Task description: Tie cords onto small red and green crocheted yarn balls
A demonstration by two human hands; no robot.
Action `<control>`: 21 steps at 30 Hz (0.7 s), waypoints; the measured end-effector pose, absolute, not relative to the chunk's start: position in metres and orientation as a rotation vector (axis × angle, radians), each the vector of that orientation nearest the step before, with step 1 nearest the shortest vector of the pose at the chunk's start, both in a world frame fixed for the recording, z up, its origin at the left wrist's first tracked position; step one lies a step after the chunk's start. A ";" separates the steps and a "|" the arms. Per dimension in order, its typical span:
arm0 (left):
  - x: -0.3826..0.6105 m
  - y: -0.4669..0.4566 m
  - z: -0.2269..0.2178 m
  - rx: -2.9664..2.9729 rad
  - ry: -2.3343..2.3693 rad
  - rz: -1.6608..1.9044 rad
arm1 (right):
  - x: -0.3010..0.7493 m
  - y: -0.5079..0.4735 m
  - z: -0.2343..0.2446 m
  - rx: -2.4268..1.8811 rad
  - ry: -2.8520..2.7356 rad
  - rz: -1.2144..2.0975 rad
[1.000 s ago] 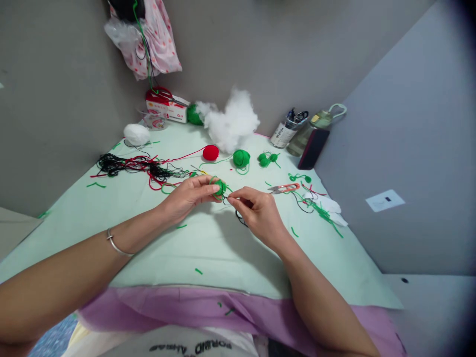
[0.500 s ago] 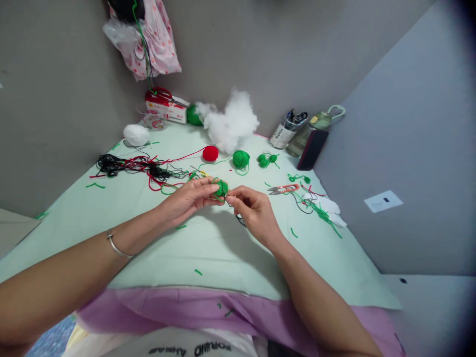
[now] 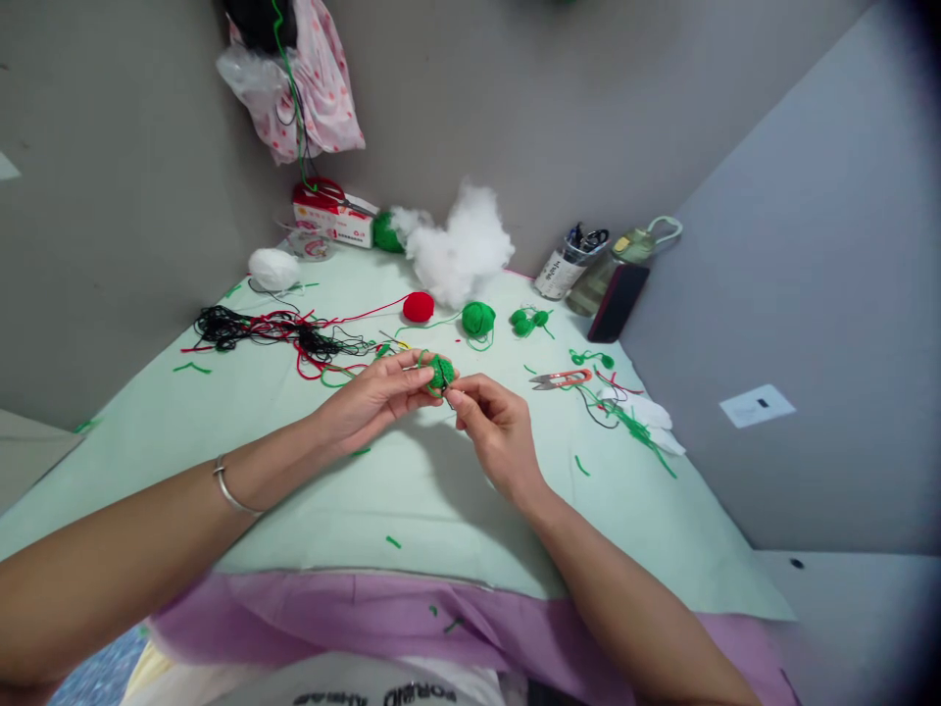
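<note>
My left hand (image 3: 378, 397) is closed around a small green crocheted piece (image 3: 442, 372), held above the middle of the table. A dark line of black yarn runs across the piece's front. Close against its lower right edge, my right hand (image 3: 494, 424) pinches with thumb and forefinger. Black yarn shows at those fingertips; whether a needle is there too is too small to tell. Just behind my left hand lie a yellow-handled hook (image 3: 399, 343) and bits of green yarn.
Beyond my hands are a red yarn ball (image 3: 419, 307), a green yarn ball (image 3: 478, 319) and white stuffing (image 3: 463, 245). Tangled black and red yarn (image 3: 294, 333) lies left. Orange thread snips (image 3: 563, 379) and yarn scraps lie right. A pen cup (image 3: 560, 273), bottle and phone (image 3: 619, 302) stand behind.
The view has shifted slightly. My right hand has turned a little at the piece, and the black yarn loop below its fingers no longer shows. My left hand keeps its grip.
</note>
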State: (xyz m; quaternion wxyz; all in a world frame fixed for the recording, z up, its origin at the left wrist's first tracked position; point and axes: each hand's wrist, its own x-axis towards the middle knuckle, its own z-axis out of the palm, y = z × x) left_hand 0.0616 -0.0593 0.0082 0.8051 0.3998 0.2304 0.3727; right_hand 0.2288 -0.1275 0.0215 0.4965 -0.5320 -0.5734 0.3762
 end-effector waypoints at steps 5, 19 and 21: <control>0.064 -0.063 0.006 0.832 0.488 0.815 | 0.227 -0.129 0.015 -1.279 -1.356 0.872; 0.062 -0.065 0.008 0.984 0.483 0.863 | 0.229 -0.125 0.020 -1.268 -1.341 0.950; 0.061 -0.064 0.008 0.993 0.476 0.862 | 0.229 -0.126 0.020 -1.254 -1.345 0.954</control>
